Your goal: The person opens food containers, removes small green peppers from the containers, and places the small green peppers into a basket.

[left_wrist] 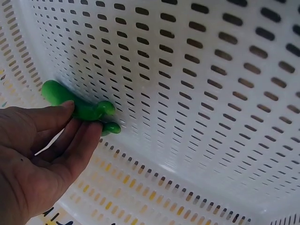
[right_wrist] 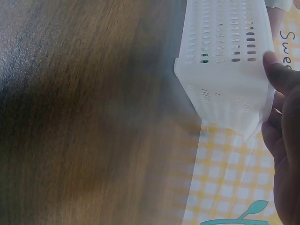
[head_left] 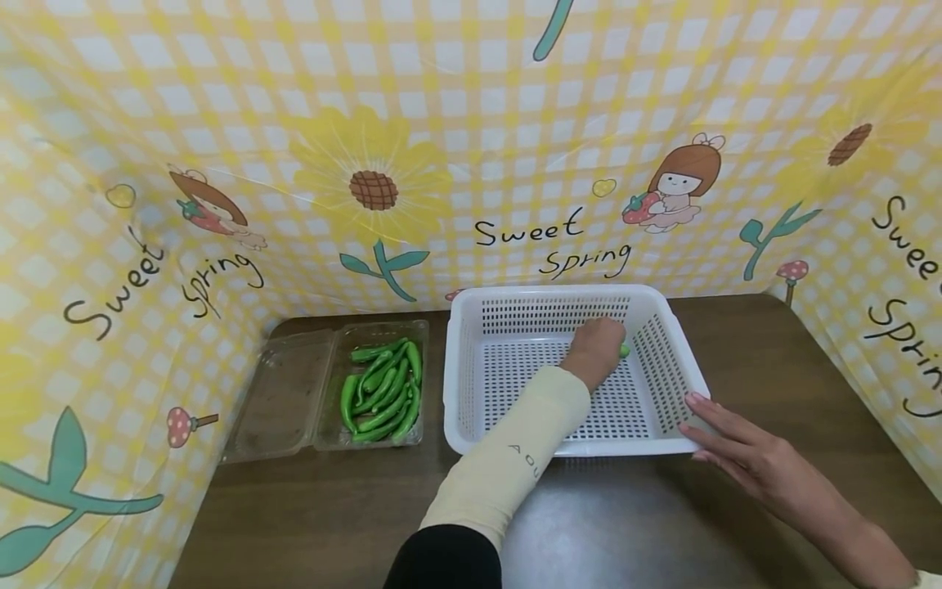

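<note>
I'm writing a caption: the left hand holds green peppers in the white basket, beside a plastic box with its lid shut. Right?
Not quite: the lid is open, as the head view shows. The left hand does hold green peppers in the white basket, beside the plastic box.

- A brown wood-grain tabletop [head_left: 294, 523].
- A yellow-and-white checked sheet [head_left: 500, 106] along its back and sides.
- Printed on the sheet: sunflowers [head_left: 374, 190], "Sweet Spring" lettering [head_left: 530, 231], mushrooms [head_left: 178, 427], cartoon figures [head_left: 675, 192].
</note>
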Demonstrator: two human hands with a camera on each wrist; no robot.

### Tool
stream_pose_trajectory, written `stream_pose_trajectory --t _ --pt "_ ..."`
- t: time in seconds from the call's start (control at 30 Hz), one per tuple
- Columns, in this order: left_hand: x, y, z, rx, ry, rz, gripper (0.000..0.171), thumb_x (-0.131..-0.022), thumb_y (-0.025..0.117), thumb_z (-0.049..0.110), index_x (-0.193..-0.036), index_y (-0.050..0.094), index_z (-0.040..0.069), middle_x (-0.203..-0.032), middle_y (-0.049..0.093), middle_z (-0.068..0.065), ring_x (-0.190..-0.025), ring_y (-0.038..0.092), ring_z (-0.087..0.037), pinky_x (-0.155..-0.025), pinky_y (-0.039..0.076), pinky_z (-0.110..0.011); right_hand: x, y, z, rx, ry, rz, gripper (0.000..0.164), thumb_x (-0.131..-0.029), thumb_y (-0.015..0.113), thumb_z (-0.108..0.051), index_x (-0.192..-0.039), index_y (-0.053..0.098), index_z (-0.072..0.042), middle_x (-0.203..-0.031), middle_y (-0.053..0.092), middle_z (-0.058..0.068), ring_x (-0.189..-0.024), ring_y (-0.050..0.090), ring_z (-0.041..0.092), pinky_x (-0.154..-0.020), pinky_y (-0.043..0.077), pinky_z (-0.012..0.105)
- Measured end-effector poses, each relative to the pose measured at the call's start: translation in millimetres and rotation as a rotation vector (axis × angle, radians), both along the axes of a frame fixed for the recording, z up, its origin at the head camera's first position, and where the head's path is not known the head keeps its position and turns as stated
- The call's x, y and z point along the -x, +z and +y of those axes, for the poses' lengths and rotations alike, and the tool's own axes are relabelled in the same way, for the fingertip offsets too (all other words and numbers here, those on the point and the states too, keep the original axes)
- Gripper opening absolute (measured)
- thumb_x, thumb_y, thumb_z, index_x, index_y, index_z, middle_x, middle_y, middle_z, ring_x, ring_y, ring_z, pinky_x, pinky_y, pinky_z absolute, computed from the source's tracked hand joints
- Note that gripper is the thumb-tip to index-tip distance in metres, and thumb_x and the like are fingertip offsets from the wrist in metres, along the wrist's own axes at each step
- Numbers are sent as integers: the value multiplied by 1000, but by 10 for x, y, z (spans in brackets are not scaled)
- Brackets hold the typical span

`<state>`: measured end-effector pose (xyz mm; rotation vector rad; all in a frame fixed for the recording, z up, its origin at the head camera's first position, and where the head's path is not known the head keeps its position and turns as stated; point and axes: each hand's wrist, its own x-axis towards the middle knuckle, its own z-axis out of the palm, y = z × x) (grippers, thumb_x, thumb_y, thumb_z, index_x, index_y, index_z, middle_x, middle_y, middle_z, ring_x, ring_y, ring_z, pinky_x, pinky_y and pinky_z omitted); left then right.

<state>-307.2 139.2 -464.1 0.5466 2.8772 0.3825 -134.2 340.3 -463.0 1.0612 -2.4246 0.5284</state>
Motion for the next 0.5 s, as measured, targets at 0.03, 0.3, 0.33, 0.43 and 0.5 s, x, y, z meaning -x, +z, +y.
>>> stream_pose_trajectory --t 0.03,0.3,0.33,0.43,0.5 --pt "3 -2 0 -5 4 -1 10 -90 64 15 -83 58 20 -79 56 6 -72 54 -8 -62 44 -20 2 0 -2 0 1 0 48 -100 41 -45 -120 68 -11 -137 55 16 -136 42 10 -102 31 5" --pt "-4 21 -4 15 -1 6 4 -89 66 18 -90 63 20 -79 58 6 -73 55 -9 -64 46 -20 18 -2 -15 -3 2 19 48 -100 41 -45 -119 69 -10 -135 56 17 -136 42 10 -102 31 5" --pt "-6 38 -6 37 -9 25 5 -89 67 18 -89 62 20 -79 58 6 -73 55 -9 -66 46 -20 18 -1 -18 -2 2 16 48 -100 41 -45 -119 69 -10 -136 56 17 -136 42 10 -102 31 6" --pt "-12 151 -44 76 -49 87 9 -86 70 20 -87 61 20 -79 58 6 -74 54 -9 -69 47 -20 15 -2 -24 -2 -2 20 48 -100 40 -44 -119 68 -10 -136 55 17 -136 42 10 -102 31 5" --pt "-14 280 -111 56 -76 119 9 -86 70 20 -84 61 18 -77 59 5 -72 55 -9 -66 48 -20 7 -2 -25 0 -4 21 49 -100 40 -45 -120 68 -10 -136 55 17 -136 42 10 -101 31 5"
